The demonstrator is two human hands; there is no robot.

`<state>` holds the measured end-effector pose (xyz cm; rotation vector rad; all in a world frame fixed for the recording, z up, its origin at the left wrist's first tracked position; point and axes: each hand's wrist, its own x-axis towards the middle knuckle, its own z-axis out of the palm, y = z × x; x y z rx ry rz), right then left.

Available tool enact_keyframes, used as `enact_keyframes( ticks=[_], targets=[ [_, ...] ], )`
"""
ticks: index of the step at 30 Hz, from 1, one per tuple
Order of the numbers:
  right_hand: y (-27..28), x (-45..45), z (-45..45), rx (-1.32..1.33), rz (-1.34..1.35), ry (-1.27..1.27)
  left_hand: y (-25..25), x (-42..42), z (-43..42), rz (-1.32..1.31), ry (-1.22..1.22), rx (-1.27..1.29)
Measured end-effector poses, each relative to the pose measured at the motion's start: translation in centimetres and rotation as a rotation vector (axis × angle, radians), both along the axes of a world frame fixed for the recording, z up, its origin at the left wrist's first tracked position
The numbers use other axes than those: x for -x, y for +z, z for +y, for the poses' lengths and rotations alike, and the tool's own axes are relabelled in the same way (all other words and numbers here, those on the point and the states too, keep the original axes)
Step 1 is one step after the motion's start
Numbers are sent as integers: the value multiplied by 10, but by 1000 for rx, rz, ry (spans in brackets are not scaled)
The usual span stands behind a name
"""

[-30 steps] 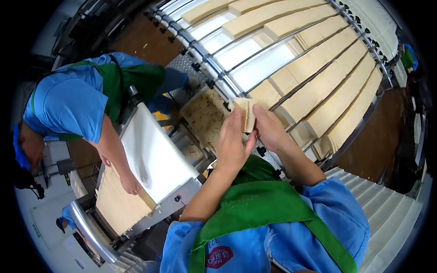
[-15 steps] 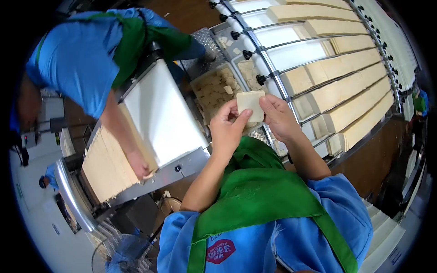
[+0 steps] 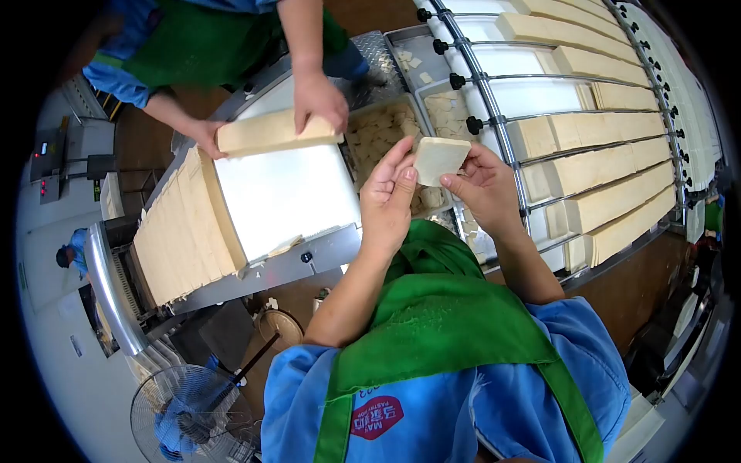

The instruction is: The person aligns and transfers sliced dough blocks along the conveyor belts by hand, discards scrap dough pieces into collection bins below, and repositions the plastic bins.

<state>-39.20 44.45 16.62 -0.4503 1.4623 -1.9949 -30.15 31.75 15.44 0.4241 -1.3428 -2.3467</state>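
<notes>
Closest to me, above my green apron (image 3: pixel 440 328), I held one pale dough square (image 3: pixel 438 162) up at a tilt: my left hand (image 3: pixel 386 204) had its left edge between a thumb and partly curled fingers, and my right hand (image 3: pixel 486 189) pinched the opposite side, its thumb near the lower corner. The square was already separate, clear of every stack. Just beyond, loose pieces (image 3: pixel 378 139) lay heaped in a bin. To the left, a co-worker's two hands (image 3: pixel 320 102) gripped a thick dough strip (image 3: pixel 258 133) over a white surface (image 3: pixel 289 201); beside it, the broad layered dough (image 3: pixel 185 231) was still in bulk. To the right, long stacks (image 3: pixel 617 162) lay between metal rods, some lanes well filled, others showing white bed (image 3: pixel 525 96). I judged the work partway: much was stacked, much left undivided. Farther off, at left, stood another person (image 3: pixel 75 251).
</notes>
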Motion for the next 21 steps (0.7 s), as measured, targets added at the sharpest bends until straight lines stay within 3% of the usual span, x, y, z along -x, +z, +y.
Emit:
enact_keyframes(
  ticks=[5, 7, 12, 15, 17, 19, 21],
  targets=[
    [-3, -2, -5, -63, 37, -21, -3, -4, -2, -1, 22, 6],
    [-21, 8, -5, -386, 133, -70, -16, -7, -10, -55, 84, 111],
    [-124, 42, -8, -700, 683, -185, -43, -56, -61, -284, 337, 203],
    [-147, 50, -11, -718, 630, -59, -76, -114, -107, -654, 599, 499],
    [-145, 38, -28, -713, 578, 62, -98, -163, -139, -904, 775, 880],
    [-144, 29, -53, -723, 529, 160, -123, -208, -168, -1259, 885, 875],
    [-137, 12, -86, -783, 581, 339, -125, -243, -191, -1423, 901, 733]
  ],
)
